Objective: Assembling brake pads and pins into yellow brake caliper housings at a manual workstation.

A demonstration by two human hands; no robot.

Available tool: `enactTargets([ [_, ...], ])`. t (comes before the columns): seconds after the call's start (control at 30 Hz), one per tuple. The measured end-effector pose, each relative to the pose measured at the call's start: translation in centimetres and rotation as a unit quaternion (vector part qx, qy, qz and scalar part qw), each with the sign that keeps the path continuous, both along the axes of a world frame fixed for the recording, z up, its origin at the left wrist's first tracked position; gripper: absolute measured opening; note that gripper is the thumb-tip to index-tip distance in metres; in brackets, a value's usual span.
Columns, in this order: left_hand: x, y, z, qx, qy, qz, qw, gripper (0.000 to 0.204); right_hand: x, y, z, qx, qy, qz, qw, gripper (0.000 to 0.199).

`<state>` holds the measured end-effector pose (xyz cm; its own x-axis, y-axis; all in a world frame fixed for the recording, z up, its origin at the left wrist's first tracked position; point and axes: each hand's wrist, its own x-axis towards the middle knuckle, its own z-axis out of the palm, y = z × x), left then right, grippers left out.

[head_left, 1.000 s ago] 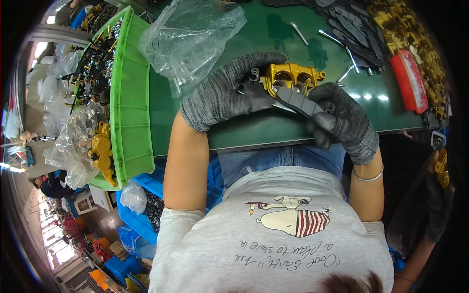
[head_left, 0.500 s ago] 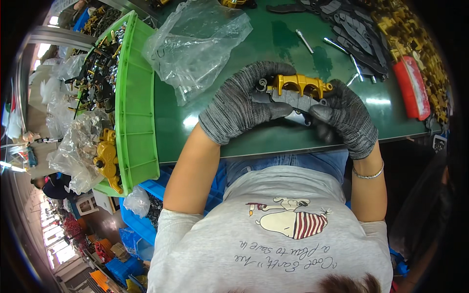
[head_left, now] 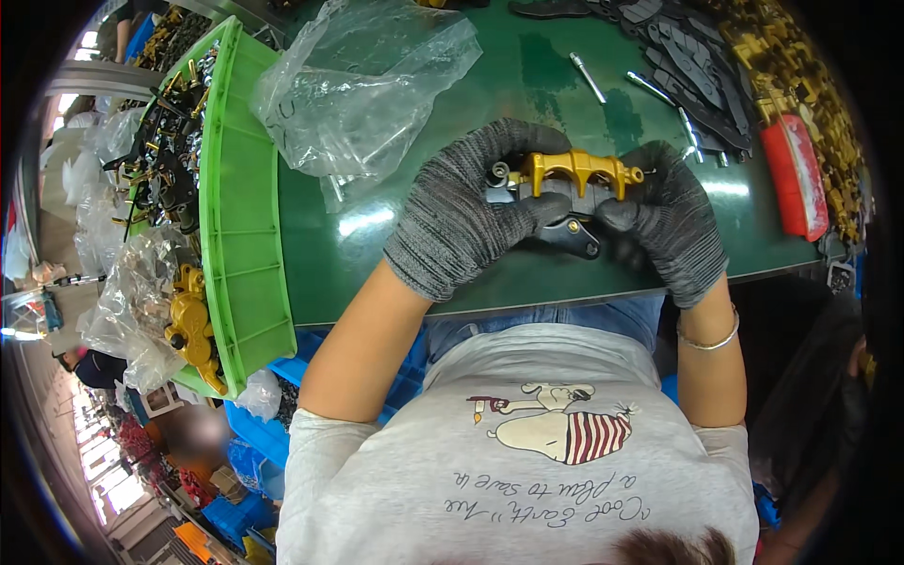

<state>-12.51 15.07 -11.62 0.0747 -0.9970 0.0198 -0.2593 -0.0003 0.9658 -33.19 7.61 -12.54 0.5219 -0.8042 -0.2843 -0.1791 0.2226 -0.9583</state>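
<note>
Both my hands wear grey knit gloves and hold one gold brake caliper above the green table, close to its near edge. My left hand wraps the caliper's left end, its thumb pressed on the dark brake pad set in the opening. On the other end my right hand grips, thumb against the pad's right side. A black bracket with holes sticks out below the pad, toward me. My fingers hide both ends and the underside of the caliper.
A green crate of bolts, black brackets and gold calipers stands at the left. A clear plastic bag lies beside it. Loose metal pins, dark flat plates, a red container and piled gold calipers occupy the far right.
The caliper has tilted in my hands: the pad now sits further inside its opening, and the black bracket shows more fully below. The view has shifted slightly.
</note>
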Motion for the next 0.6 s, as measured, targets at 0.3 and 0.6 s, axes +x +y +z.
enactTargets([
  [0.3,0.7,0.3,0.7,0.002,-0.046,0.052,0.998,0.042,-1.4,-3.9,3.8,-0.295,0.253,0.073,0.918,0.035],
  [0.6,1.0,0.4,0.9,-0.005,-0.067,0.057,0.996,0.041,-1.9,-11.7,2.2,-0.599,0.438,0.050,0.669,0.033],
])
